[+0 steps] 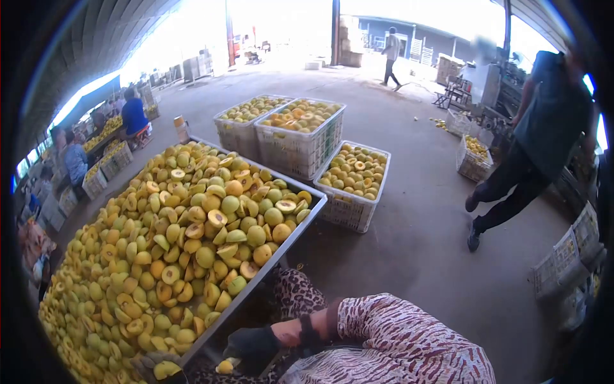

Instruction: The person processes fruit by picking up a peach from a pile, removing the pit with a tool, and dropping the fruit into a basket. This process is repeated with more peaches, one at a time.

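A large metal-edged table holds a heap of yellow-green peaches, many cut in half with brown pit hollows showing. At the table's near edge, my left hand in a greyish glove is closed around a peach half, partly cut off by the frame. My right hand, in a dark glove, is beside the table edge over my lap. Its fingers are curled, with a small yellow fruit piece at their tips. Whether it also grips a tool is hidden.
Two full plastic crates stand past the table's far edge, with another fruit-filled crate to their right. A person walks at right near more crates. Several people sit at left; a bottle stands at the table's far corner.
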Tool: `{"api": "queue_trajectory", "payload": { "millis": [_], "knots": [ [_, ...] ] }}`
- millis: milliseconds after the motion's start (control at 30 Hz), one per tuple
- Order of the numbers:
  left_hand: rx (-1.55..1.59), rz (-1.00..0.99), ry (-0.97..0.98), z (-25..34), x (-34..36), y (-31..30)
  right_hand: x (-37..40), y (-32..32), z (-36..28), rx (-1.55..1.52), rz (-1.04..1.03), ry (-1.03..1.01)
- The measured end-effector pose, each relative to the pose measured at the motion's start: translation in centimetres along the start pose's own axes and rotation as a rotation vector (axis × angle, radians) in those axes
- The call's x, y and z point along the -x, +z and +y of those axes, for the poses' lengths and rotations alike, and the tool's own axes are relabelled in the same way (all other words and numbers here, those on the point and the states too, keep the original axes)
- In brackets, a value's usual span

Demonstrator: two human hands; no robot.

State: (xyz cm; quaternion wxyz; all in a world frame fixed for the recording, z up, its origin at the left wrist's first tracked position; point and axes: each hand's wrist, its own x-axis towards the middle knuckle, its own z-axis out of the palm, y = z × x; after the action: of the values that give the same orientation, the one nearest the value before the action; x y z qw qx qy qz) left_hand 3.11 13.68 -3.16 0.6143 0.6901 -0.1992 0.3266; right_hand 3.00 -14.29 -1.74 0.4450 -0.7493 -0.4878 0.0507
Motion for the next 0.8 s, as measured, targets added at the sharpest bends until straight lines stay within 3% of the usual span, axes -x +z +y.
{"api": "queue_trajectory", "payload": {
  "millis": [33, 67, 100, 133, 167, 200, 233, 267, 300, 333, 367, 400, 433, 500, 533, 600, 733, 767, 800],
  "knots": [
    [-0.11, 0.008, 0.052, 1.7, 0.4, -3.3, 0.3, 1.0, 0.0, -0.048, 0.01, 0.09],
    [-0.23, 0.016, 0.112, 3.8, 1.0, -6.3, 0.9, 2.4, 2.1, -0.085, 0.058, 0.019],
    [-0.797, 0.039, 0.207, 6.7, 1.1, -7.3, 1.4, 2.7, 2.1, -0.179, 0.161, -0.004],
    [-1.355, 0.026, 0.301, 8.5, 2.1, -8.2, 2.7, 4.0, 5.7, 0.107, -0.053, 0.154],
    [-1.341, 0.064, -0.045, 3.2, 6.1, -17.3, 3.1, 3.2, 5.5, 0.4, -0.324, 0.347],
    [-1.655, -0.165, 0.124, 4.3, 5.3, -17.1, 4.0, 4.1, 6.4, 0.559, -0.411, 0.371],
    [-0.915, 0.191, -0.477, 4.3, 2.4, -15.2, 3.2, 2.3, 4.5, 0.356, -0.412, 0.461],
    [-0.777, 0.135, -0.543, 5.3, 1.3, -12.3, 2.8, 2.1, 4.4, 0.358, -0.342, 0.433],
    [-0.694, 0.202, -0.283, 2.5, 1.6, -10.0, 2.7, 2.1, 4.2, 0.356, -0.268, 0.421],
    [-0.676, 0.074, -0.058, 0.7, 0.7, -7.6, 2.5, 1.5, 3.4, 0.349, -0.278, 0.408],
    [-0.559, 0.079, -0.095, -1.7, -0.3, -4.0, 2.4, 0.7, 2.4, 0.37, -0.249, 0.446],
    [-0.431, 0.001, -0.294, -1.0, -3.3, 0.9, 2.6, 0.2, 2.1, 0.396, -0.218, 0.487],
    [-0.324, -0.089, -0.248, -3.1, -4.0, 4.4, 3.9, 0.5, 2.6, 0.382, -0.138, 0.425],
    [-0.499, -0.369, -0.314, -3.9, -6.2, 11.5, 5.5, -0.6, 1.5, 0.37, -0.159, 0.439],
    [-0.751, -0.688, -0.446, -4.2, -7.8, 14.3, 6.1, -1.1, 1.0, 0.353, -0.173, 0.455],
    [-1.055, -0.873, -0.36, -4.9, -8.2, 18.5, 7.8, -1.0, 0.9, 0.375, -0.108, 0.424],
    [-0.961, -0.87, -0.431, -7.6, -9.5, 18.8, 8.4, -1.7, 1.4, 0.31, 0.09, 0.486],
    [-0.714, -0.901, -0.452, -10.6, -9.8, 17.3, 8.3, -2.1, 1.8, 0.094, 0.21, 0.424],
    [-0.174, -0.767, -0.664, -11.1, -9.8, 15.5, 7.9, -2.6, 1.5, 0.081, 0.213, 0.422]
  ]
}}
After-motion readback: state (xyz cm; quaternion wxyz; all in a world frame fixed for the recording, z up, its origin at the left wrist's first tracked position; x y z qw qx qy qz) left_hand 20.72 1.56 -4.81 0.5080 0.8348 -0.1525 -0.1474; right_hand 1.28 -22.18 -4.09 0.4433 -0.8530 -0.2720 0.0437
